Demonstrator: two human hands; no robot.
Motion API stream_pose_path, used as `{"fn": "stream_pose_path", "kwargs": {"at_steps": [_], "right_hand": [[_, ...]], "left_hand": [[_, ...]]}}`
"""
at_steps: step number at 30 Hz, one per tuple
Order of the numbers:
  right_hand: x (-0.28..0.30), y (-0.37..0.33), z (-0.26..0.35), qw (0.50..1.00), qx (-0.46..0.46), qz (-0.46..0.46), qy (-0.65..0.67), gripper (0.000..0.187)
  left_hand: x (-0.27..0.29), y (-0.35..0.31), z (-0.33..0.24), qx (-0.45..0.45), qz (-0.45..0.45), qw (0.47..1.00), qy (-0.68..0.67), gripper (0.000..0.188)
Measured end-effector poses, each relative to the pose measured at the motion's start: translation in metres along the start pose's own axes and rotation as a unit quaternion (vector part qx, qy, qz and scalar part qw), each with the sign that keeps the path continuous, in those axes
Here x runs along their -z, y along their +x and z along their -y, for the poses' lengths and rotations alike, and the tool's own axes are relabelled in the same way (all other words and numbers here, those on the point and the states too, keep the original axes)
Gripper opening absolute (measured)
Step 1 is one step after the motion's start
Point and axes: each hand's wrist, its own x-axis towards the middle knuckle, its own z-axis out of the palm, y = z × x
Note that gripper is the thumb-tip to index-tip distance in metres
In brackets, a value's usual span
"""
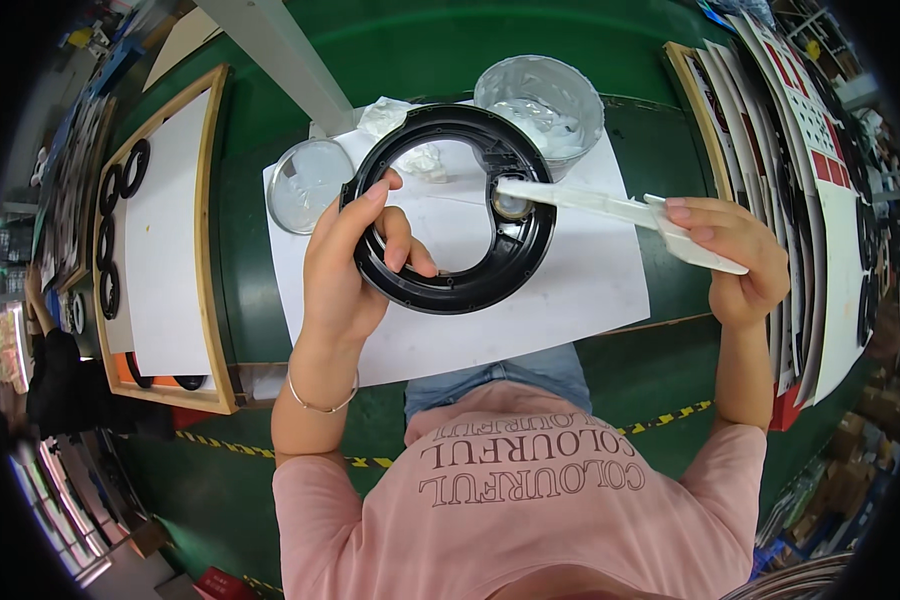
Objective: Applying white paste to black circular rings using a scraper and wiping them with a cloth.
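My left hand [360, 240] grips a black ring-shaped plastic housing [402, 293] by its left side, fingers curled through the opening. The housing is held above white paper [590, 290] on the table. Pinched in my right hand [735, 250] is a white plastic spatula [610, 207] with a wide handle end. Its narrow tip reaches the small round socket [512, 200] on the housing's inner right side, where pale material shows. Behind the housing stands a translucent tub [542, 105] with white paste inside. A clear round lid [310, 185] lies left of the housing.
Crumpled white tissue [385, 116] lies behind the ring, and more tissue [425, 162] shows through its opening. A wooden-framed tray [220, 300] with black rings stands at left. Stacked boards [770, 200] stand at right. A grey post [290, 65] rises behind the lid.
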Motion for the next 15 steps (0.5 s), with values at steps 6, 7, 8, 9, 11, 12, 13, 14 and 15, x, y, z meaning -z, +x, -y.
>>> {"fn": "stream_pose_path", "kwargs": {"at_steps": [6, 7, 8, 9, 11, 12, 13, 14, 15], "right_hand": [[0.005, 0.005, 0.006, 0.996, 0.048, 0.034, -0.061, 0.011], [0.006, 0.006, 0.007, 0.993, 0.073, 0.050, -0.082, 0.013], [0.007, 0.006, 0.008, 0.993, 0.074, 0.050, -0.082, 0.013], [0.008, 0.006, 0.010, 0.987, 0.094, 0.069, -0.107, 0.013], [0.010, 0.006, 0.014, 0.981, 0.114, 0.088, -0.133, 0.013], [0.011, 0.006, 0.018, 0.976, 0.122, 0.093, -0.153, 0.014], [0.011, 0.007, 0.019, 0.971, 0.130, 0.098, -0.172, 0.015], [0.012, 0.006, 0.019, 0.971, 0.131, 0.098, -0.172, 0.015], [0.013, 0.005, 0.017, 0.976, 0.113, 0.074, -0.171, 0.013]], "left_hand": [[-0.003, -0.001, -0.003, 0.000, 0.008, 1.000, -0.003, 0.023], [-0.003, -0.001, -0.003, -0.001, 0.007, 1.000, -0.002, 0.023], [-0.003, -0.001, -0.003, -0.002, 0.007, 1.000, -0.002, 0.023], [-0.003, -0.002, -0.003, -0.011, 0.008, 1.000, 0.005, 0.023], [-0.003, -0.002, -0.003, -0.021, 0.010, 1.000, 0.012, 0.023], [-0.004, -0.003, -0.003, -0.029, 0.006, 0.999, 0.021, 0.023], [-0.004, -0.003, -0.003, -0.037, 0.001, 0.999, 0.030, 0.024], [-0.004, -0.003, -0.003, -0.037, 0.001, 0.999, 0.030, 0.024], [-0.004, -0.004, -0.003, -0.047, 0.002, 0.998, 0.038, 0.024]]}}
